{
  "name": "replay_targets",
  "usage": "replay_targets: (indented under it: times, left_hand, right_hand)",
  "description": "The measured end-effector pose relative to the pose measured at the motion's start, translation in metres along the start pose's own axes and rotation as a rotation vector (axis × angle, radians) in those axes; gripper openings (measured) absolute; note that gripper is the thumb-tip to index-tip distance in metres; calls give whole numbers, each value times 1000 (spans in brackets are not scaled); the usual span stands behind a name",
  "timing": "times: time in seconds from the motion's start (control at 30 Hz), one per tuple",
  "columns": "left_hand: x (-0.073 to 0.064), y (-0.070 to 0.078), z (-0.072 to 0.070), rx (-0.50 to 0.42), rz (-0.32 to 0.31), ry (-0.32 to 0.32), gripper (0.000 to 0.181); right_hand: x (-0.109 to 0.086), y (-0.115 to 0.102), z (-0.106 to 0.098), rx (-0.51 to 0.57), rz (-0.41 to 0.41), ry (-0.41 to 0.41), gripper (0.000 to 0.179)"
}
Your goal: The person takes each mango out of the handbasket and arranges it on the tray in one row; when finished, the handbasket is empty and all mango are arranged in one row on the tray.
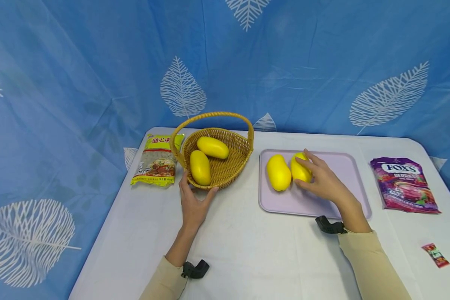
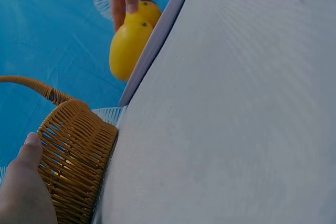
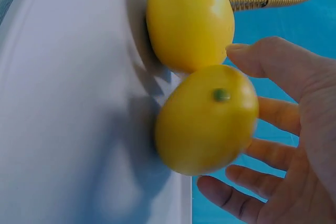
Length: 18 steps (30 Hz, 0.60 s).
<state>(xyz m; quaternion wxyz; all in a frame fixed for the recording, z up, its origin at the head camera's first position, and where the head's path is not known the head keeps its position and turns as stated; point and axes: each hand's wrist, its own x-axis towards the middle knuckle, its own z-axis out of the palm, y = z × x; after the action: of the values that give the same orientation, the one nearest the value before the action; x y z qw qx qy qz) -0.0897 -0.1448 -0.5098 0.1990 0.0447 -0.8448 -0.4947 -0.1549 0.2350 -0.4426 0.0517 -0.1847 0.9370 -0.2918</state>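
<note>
My left hand (image 1: pixel 194 208) rests against the near left side of a wicker basket (image 1: pixel 232 168), its thumb and fingers spread along the wall. In the left wrist view the thumb (image 2: pixel 26 169) lies straight against the weave. Two yellow mangoes (image 1: pixel 200 168) lie in the basket. On the right, a lilac tray (image 1: pixel 345 183) bears two more. My right hand (image 1: pixel 324 179) has its thumb and fingers curved round the right-hand mango (image 1: pixel 299 167). Beside it lies the other mango (image 1: pixel 278 173); in the right wrist view the thumb tip overlaps its edge.
A pasta bag (image 1: pixel 157 160) lies left of the basket, partly behind its handle (image 1: pixel 217 114). A purple Fox's candy bag (image 1: pixel 404 185) is right of the tray, with a small wrapped candy (image 1: pixel 436 255) nearer the front. A blue leaf-print curtain (image 1: pixel 285 71) hangs behind the white table (image 1: pixel 247 250).
</note>
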Motion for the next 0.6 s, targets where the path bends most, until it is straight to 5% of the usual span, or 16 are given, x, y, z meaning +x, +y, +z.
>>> replay_targets:
  times: [0.33,0.6]
  left_hand:
    - [0,1,-1,7,-5,6,101]
    - [0,1,-1,3,-19,-5,101]
  right_hand:
    - [6,-30,-12,0,-111,134,60]
    - [23,-74,-17,28,-203,124,58]
